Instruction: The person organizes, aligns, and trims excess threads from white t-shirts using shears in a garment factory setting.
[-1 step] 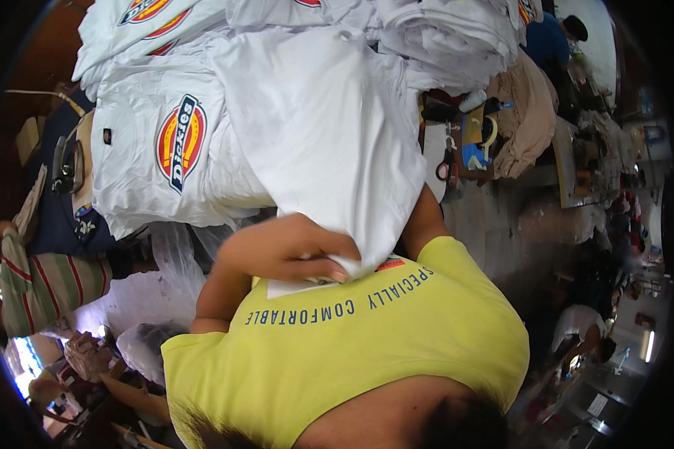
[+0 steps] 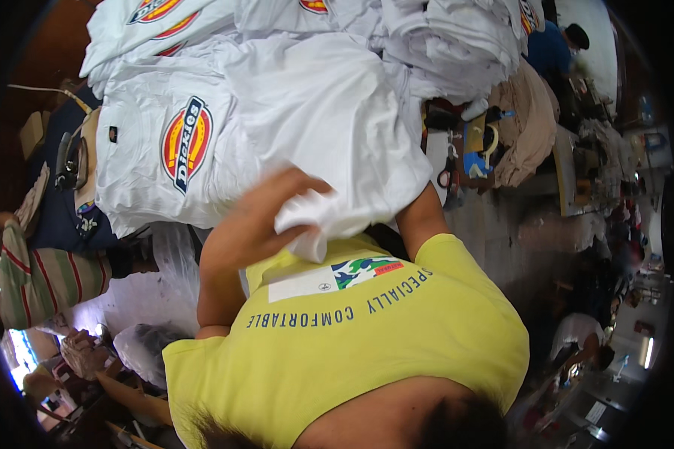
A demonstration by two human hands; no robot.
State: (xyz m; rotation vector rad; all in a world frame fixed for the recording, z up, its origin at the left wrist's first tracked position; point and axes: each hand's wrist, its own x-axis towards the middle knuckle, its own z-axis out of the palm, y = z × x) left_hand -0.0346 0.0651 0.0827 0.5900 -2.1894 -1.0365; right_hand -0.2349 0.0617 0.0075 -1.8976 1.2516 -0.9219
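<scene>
My left hand (image 2: pixel 281 206) is shut on a bunched edge of a plain white T-shirt (image 2: pixel 329 112), lifting it just above the chest of my yellow shirt (image 2: pixel 367 337). My right forearm (image 2: pixel 419 221) runs up under the same white T-shirt, and that hand is hidden by the cloth. To the left lies another white T-shirt with a round red, yellow and blue emblem (image 2: pixel 187 142), spread flat. More folded white T-shirts (image 2: pixel 449 45) are piled behind.
A beige garment (image 2: pixel 532 127) and small tools (image 2: pixel 472 150) lie at the right of the pile. Clear plastic bags (image 2: pixel 150 284) and a striped cloth (image 2: pixel 45 277) are at the left. A person in blue (image 2: pixel 554 45) is at the far right.
My left hand has risen from lying flat on the shirt's hem by my chest and now has the fabric bunched in its grip.
</scene>
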